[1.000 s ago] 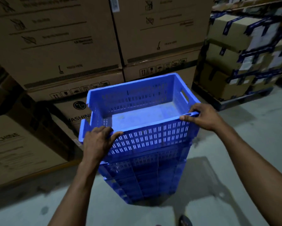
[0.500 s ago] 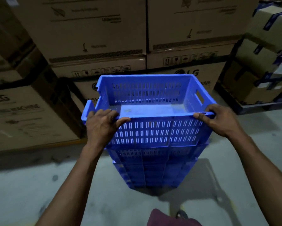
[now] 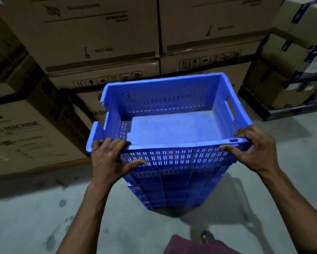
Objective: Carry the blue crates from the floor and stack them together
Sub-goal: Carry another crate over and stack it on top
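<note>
left hand point(image 3: 109, 160) is gripping the near-left corner of the top blue crate point(image 3: 172, 125), fingers curling over the rim, thumb pressing on the slotted front wall. right hand point(image 3: 255, 149) is holding the near-right corner the same way. crate is sitting empty on top of the stack of blue crates point(image 3: 172, 189), which is standing on the concrete floor point(image 3: 34, 217) in front of cardboard boxes point(image 3: 102, 43).

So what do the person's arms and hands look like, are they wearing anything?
No gloves, rings or watch show. The left hand and right hand are bare, and both forearms are bare too, with no sleeves as far as the picture reaches. Near the bottom edge there is some maroon clothing.
</note>
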